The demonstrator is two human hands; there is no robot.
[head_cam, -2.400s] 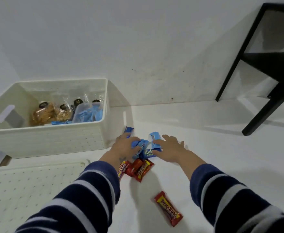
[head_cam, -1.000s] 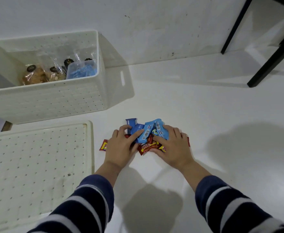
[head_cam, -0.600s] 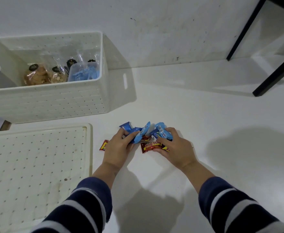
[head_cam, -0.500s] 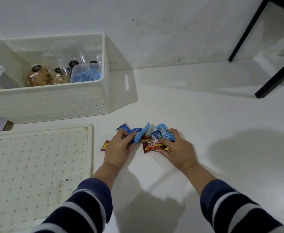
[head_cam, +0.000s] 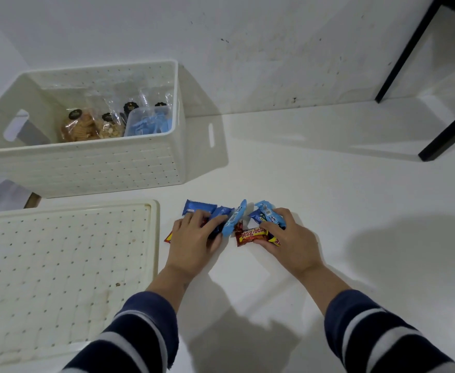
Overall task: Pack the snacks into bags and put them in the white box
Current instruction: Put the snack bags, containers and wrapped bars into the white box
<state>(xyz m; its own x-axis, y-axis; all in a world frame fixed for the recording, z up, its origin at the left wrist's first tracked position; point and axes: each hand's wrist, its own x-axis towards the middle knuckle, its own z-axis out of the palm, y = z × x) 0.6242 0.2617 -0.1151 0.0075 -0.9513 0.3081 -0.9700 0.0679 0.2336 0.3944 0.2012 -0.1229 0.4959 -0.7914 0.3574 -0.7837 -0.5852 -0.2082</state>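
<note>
Blue and red snack packets (head_cam: 244, 227) bunched at frame centre on white surface. Left hand (head_cam: 194, 242) curled over blue ones; right hand (head_cam: 291, 242) grips blue and red. Wrappers probably light, slick, crinkly: scoop from below. White box (head_cam: 86, 168) upper left.

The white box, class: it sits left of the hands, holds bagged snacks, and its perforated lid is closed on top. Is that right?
Not quite. The head view shows the white box open, bagged snacks visible inside; its perforated lid lies flat on the floor in front of it.
</note>
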